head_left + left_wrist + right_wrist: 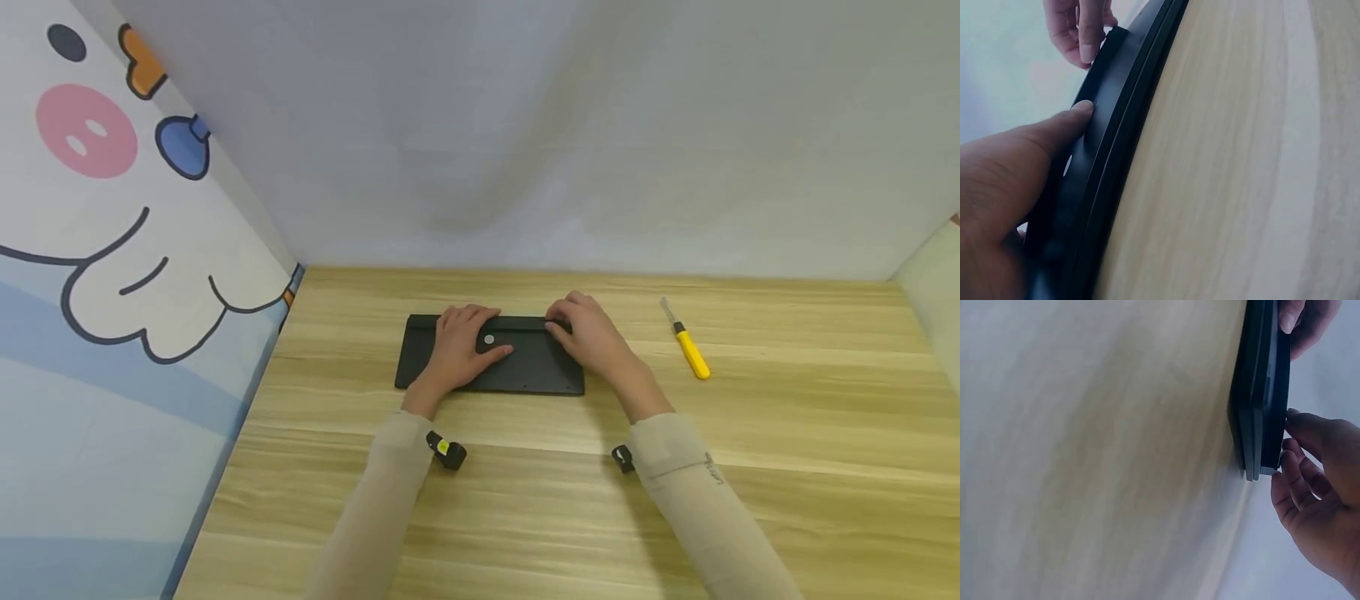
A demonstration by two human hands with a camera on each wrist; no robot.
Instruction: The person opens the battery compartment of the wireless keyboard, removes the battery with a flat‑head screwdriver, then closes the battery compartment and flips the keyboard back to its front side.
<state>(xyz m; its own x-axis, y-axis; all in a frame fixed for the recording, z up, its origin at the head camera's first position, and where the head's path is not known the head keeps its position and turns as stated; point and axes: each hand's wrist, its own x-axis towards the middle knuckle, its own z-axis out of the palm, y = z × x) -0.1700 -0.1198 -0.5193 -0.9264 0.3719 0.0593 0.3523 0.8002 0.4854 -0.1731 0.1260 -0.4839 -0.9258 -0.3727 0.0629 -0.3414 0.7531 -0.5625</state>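
A black keyboard (536, 367) lies face down on the wooden table, with a raised strip along its far edge and a small round white sticker (489, 339) on its back. My left hand (459, 346) holds it left of the middle, thumb stretched flat on the back and fingers bent over the far edge. At the far right corner, my right hand (588, 333) pinches the raised strip with thumb and fingertips. In the right wrist view the right fingers (1297, 484) curl at the end of that strip. Part of the keyboard is hidden under the left hand.
A screwdriver (692, 354) with a yellow handle lies to the right of the keyboard, its shaft pointing away from me. Behind the table (810, 400) rises a pale wall (525, 167), and a cartoon-printed panel (112, 333) stands along the left side.
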